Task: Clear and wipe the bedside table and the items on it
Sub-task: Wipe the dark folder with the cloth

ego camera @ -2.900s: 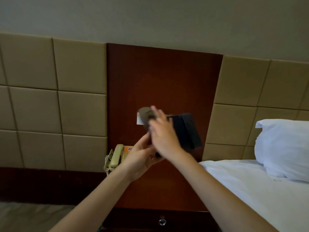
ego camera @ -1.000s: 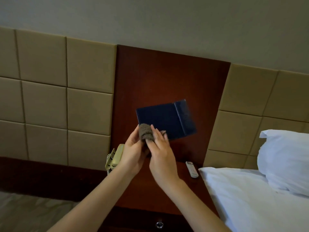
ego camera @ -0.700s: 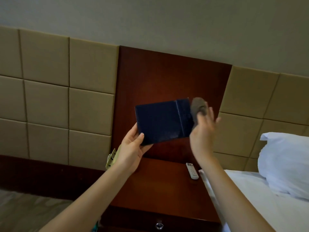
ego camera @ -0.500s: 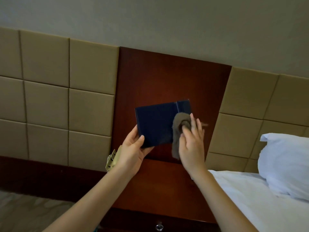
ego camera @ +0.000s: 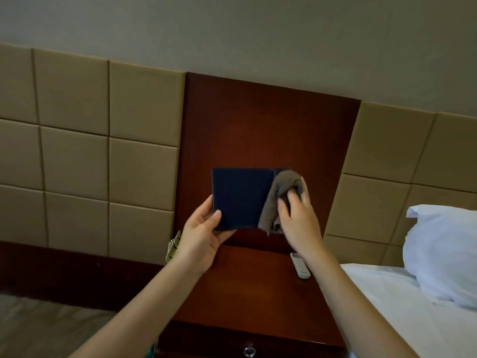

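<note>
A: Wooden counter [ego camera: 247, 285] beside the bed [ego camera: 402, 306]: what lies there?
B: A remote [ego camera: 300, 265]. Above it, left hand [ego camera: 204, 239] grips the dark folder [ego camera: 240, 197]; right hand [ego camera: 299, 218] clutches the grey cloth [ego camera: 280, 200] against its right edge.

— How does your frame read?
— Dim and warm; a soft glow falls on the wooden panel [ego camera: 268, 130], your lines bow toward the edges, and the pillow [ego camera: 444, 251] looks slightly soft.
</note>
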Demonstrator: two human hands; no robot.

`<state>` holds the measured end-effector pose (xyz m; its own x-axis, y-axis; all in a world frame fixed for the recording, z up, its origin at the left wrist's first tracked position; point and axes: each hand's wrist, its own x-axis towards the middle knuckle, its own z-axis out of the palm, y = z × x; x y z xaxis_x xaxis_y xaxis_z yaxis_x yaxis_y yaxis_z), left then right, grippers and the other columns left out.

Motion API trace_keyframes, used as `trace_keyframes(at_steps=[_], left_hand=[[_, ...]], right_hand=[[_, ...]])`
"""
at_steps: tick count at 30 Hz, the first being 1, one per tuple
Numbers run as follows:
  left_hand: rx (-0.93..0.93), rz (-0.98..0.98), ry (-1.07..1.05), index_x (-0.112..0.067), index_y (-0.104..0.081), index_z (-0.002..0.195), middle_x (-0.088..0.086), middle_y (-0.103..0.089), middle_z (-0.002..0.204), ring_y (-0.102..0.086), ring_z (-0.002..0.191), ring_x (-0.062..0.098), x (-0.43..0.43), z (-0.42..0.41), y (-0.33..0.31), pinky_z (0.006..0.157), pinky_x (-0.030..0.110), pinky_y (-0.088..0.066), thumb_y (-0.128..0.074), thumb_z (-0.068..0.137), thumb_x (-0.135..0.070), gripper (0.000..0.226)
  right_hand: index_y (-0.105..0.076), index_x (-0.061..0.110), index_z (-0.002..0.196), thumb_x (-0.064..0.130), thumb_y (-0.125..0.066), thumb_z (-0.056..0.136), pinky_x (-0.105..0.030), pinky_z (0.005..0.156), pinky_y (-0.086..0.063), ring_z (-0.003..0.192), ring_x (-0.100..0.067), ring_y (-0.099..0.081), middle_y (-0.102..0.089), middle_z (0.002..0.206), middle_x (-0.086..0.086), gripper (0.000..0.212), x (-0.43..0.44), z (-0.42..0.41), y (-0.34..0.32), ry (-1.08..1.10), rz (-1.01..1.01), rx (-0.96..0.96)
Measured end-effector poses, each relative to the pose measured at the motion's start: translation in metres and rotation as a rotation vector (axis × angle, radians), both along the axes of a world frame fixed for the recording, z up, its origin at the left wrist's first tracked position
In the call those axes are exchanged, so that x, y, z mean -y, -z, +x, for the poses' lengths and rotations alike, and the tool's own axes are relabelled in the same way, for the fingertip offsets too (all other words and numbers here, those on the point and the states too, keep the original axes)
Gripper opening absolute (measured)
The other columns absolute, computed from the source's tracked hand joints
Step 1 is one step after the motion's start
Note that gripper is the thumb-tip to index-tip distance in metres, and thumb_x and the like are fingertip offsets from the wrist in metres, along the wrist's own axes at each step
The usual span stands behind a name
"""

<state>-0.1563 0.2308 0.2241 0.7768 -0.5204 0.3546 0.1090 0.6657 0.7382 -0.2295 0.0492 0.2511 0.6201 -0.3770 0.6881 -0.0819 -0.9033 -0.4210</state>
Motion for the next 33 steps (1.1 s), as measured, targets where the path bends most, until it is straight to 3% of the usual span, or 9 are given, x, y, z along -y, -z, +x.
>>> trace_keyframes(at_steps=[6,9,13,17,21,25,29,31,33], left_hand=[[0.003,0.018,0.007,-0.023,-0.048,0.134,0.004,-0.061,0.128,-0.059,0.117,0.026,-0.003,0.009,-0.003,0.078,0.032,-0.058,-0.037,0.098,0.0,0.044],[-0.009,0.095,0.078,-0.025,-0.049,0.132,0.005,-0.062,0.127,-0.061,0.114,0.027,-0.007,0.002,0.012,0.074,0.031,-0.058,-0.041,0.097,-0.002,0.043],[-0.108,0.127,0.133,-0.022,-0.05,0.13,0.01,-0.065,0.122,-0.064,0.108,0.028,-0.009,0.001,0.029,0.071,0.031,-0.059,-0.04,0.098,-0.002,0.04],[-0.2,0.102,0.078,-0.02,-0.048,0.134,0.01,-0.062,0.123,-0.063,0.109,0.028,-0.015,0.015,0.032,0.07,0.032,-0.06,-0.036,0.099,-0.001,0.041],[-0.247,0.077,0.014,-0.02,-0.042,0.142,0.011,-0.061,0.125,-0.063,0.109,0.028,-0.022,0.028,0.033,0.067,0.031,-0.059,-0.036,0.1,-0.002,0.046],[-0.235,0.078,0.005,-0.019,-0.042,0.141,0.011,-0.061,0.126,-0.063,0.11,0.028,-0.014,0.024,0.031,0.067,0.029,-0.059,-0.037,0.099,-0.002,0.045],[-0.22,0.112,0.057,-0.022,-0.046,0.134,0.011,-0.06,0.125,-0.061,0.113,0.029,-0.012,0.017,0.03,0.075,0.032,-0.059,-0.037,0.099,-0.002,0.041],[-0.1,0.262,-0.037,-0.022,-0.041,0.139,0.007,-0.058,0.128,-0.059,0.116,0.025,-0.012,0.02,0.03,0.084,0.034,-0.056,-0.04,0.099,-0.002,0.044],[0.225,0.575,-0.3,-0.021,-0.029,0.146,-0.002,-0.051,0.13,-0.052,0.119,0.015,-0.008,0.025,0.027,0.09,0.029,-0.046,-0.043,0.098,-0.004,0.053]], right_hand=[[-0.049,0.017,0.132,0.028,-0.036,0.102,-0.04,0.092,-0.048,0.123,-0.025,-0.049,-0.018,0.157,-0.002,0.035,-0.005,-0.004,0.031,-0.018,0.066,0.019],[-0.049,0.012,0.128,0.025,-0.032,0.103,-0.037,0.093,-0.041,0.12,-0.031,-0.049,-0.041,0.141,-0.009,0.032,0.009,0.003,0.003,-0.051,0.328,0.106],[-0.052,0.014,0.13,0.023,-0.037,0.103,-0.038,0.103,-0.042,0.115,-0.022,-0.054,-0.057,0.126,-0.004,0.032,0.02,0.003,-0.023,-0.222,0.816,0.147],[-0.053,0.018,0.12,0.01,-0.038,0.102,-0.04,0.092,-0.049,0.102,-0.023,-0.06,-0.06,0.117,-0.01,0.025,0.028,-0.013,-0.027,-0.288,1.139,0.481],[-0.052,0.012,0.124,0.009,-0.036,0.101,-0.033,0.069,-0.05,0.081,-0.019,-0.06,-0.061,0.103,-0.009,0.028,0.034,-0.023,-0.015,-0.183,1.137,0.356],[-0.054,0.023,0.118,0.015,-0.04,0.101,-0.048,0.094,-0.049,0.104,-0.026,-0.062,-0.063,0.114,-0.01,0.023,0.003,-0.02,0.001,-0.406,1.124,0.052],[-0.055,0.022,0.116,0.014,-0.057,0.094,-0.039,0.091,-0.052,0.106,-0.018,-0.06,-0.064,0.113,-0.002,0.024,-0.012,-0.011,0.001,-0.323,0.912,0.068],[-0.056,0.018,0.116,0.012,-0.056,0.094,-0.025,0.073,-0.053,0.098,-0.013,-0.061,-0.064,0.105,0.002,0.023,-0.014,-0.009,-0.002,-0.316,0.901,0.143],[-0.056,0.018,0.111,0.012,-0.055,0.095,-0.017,0.059,-0.051,0.091,-0.008,-0.06,-0.062,0.099,0.004,0.017,-0.015,-0.008,-0.006,-0.254,0.783,0.183]])
